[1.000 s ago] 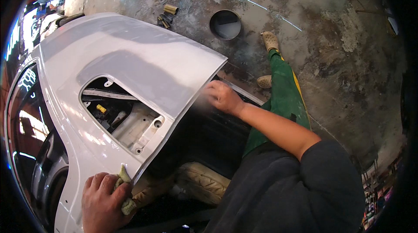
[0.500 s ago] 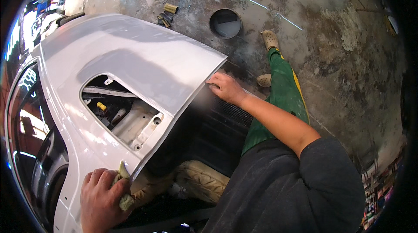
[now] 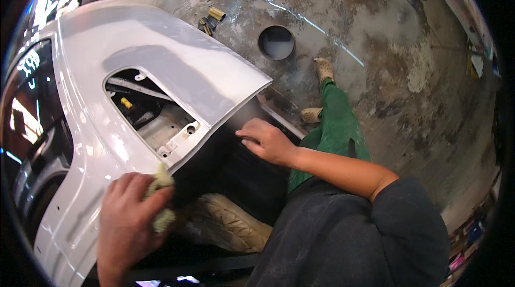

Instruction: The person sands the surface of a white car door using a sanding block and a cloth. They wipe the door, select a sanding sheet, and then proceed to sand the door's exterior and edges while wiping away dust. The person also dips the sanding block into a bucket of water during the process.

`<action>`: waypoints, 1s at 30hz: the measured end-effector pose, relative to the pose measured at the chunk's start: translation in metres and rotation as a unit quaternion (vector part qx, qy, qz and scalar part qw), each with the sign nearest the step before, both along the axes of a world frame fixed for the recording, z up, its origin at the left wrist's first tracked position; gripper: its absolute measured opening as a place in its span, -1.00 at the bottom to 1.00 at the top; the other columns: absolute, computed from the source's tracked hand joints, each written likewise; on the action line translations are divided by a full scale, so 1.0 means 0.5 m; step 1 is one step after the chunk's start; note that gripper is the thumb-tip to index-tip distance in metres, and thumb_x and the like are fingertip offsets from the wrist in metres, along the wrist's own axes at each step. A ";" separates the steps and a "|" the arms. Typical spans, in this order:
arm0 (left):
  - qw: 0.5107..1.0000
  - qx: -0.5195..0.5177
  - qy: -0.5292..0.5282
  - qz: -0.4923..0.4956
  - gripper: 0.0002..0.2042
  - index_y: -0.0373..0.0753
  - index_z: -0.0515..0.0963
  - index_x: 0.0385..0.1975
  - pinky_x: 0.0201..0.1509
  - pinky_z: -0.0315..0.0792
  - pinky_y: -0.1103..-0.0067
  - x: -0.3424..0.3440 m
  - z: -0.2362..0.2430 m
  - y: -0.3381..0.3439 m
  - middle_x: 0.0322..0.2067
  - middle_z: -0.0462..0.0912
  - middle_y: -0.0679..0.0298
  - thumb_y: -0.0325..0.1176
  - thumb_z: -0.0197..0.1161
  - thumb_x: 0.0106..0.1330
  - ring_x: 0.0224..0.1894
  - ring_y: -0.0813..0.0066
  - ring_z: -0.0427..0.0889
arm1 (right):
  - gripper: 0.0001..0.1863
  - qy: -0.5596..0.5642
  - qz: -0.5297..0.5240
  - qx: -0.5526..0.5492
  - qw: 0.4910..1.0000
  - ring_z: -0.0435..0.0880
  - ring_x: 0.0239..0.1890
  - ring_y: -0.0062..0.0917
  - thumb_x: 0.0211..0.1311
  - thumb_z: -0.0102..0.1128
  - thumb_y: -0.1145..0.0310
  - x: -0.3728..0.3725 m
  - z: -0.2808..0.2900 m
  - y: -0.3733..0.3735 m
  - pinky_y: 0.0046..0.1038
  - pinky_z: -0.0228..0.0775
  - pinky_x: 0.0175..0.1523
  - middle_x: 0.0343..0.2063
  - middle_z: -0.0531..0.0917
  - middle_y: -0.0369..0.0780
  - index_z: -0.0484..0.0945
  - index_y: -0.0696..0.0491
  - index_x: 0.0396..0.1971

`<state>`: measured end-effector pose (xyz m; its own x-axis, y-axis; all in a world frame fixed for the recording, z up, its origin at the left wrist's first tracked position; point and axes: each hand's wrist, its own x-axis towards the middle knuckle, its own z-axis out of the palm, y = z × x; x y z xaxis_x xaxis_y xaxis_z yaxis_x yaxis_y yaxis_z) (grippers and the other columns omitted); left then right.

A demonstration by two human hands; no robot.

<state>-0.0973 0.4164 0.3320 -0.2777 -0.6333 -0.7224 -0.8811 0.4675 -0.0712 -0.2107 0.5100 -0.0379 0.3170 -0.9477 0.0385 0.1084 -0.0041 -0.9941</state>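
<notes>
My left hand [image 3: 129, 217] is closed around a crumpled yellow-green cloth [image 3: 162, 181] beside the edge of the white car body panel [image 3: 188, 46]. Grey patches mark this panel, and a triangular-looking lamp opening [image 3: 161, 121] in it shows bare metal and a yellow connector [image 3: 126, 102]. My right hand [image 3: 268, 141] hovers over the dark cavity next to the panel's edge, apart from the panel. Its fingers are bent and pressed together; whether something thin sits between them is hidden.
A round bucket [image 3: 277, 42] of cloudy water stands on the wet, stained floor. Near it lie gold-coloured sheets or pieces [image 3: 216, 14]. My feet wear beige clogs [image 3: 324, 70]. Wrinkled tan covering [image 3: 230, 222] shows inside the dark cavity. A car window [image 3: 32, 105] is at the left.
My right hand has left the panel's far corner edge and come nearer, over the dark cavity. My left hand, still gripping the cloth, has shifted slightly up. The view has turned a little.
</notes>
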 end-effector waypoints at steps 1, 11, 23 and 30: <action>0.999 0.000 0.047 0.007 -0.53 -0.06 0.67 -0.17 0.11 0.47 0.21 -0.007 -0.024 0.012 -0.09 0.61 0.16 -0.38 0.51 -0.23 0.03 0.04 0.59 | -0.72 0.017 -0.004 0.016 1.000 0.61 -0.03 -0.19 0.27 0.30 0.38 -0.023 -0.009 -0.003 -0.25 0.47 0.11 -0.13 0.59 -0.12 0.63 0.07 -0.03; 0.602 -0.179 0.413 0.660 -0.74 -0.34 0.66 -0.23 0.05 0.48 0.44 0.020 -0.686 0.244 -0.21 0.69 0.13 -0.22 0.27 0.46 -0.10 0.35 0.66 | -0.61 0.038 0.028 0.237 0.970 0.61 -0.01 -0.34 0.42 0.20 0.18 -0.232 -0.123 -0.153 -0.39 0.40 0.15 -0.09 0.63 -0.12 0.61 0.17 0.05; 0.660 -0.381 0.191 0.619 -0.71 -0.35 0.68 -0.04 0.13 0.49 0.34 0.020 -0.721 0.170 -0.08 0.76 0.03 -0.27 0.36 0.40 -0.02 0.09 0.71 | -0.58 0.137 0.169 0.370 0.903 0.59 -0.10 -0.64 0.38 0.27 0.31 -0.430 -0.328 -0.415 -0.55 0.43 0.07 -0.17 0.64 -0.29 0.54 0.20 0.14; 0.554 -0.407 0.215 0.693 -0.77 -0.42 0.69 -0.05 0.10 0.48 0.53 0.019 -0.688 0.213 -0.15 0.78 0.17 -0.43 0.37 0.38 -0.08 0.44 0.67 | -0.80 0.148 0.275 0.416 0.854 0.62 -0.25 -0.69 0.38 0.22 0.37 -0.431 -0.444 -0.510 -0.57 0.49 -0.12 -0.24 0.67 -0.32 0.58 0.13 -0.08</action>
<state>-0.0880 0.5230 -0.0123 0.8479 -0.5212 -0.0970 -0.3703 -0.7131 0.5953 -0.4260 0.2551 -0.2598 0.6025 -0.3124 -0.7344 -0.3901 0.6875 -0.6125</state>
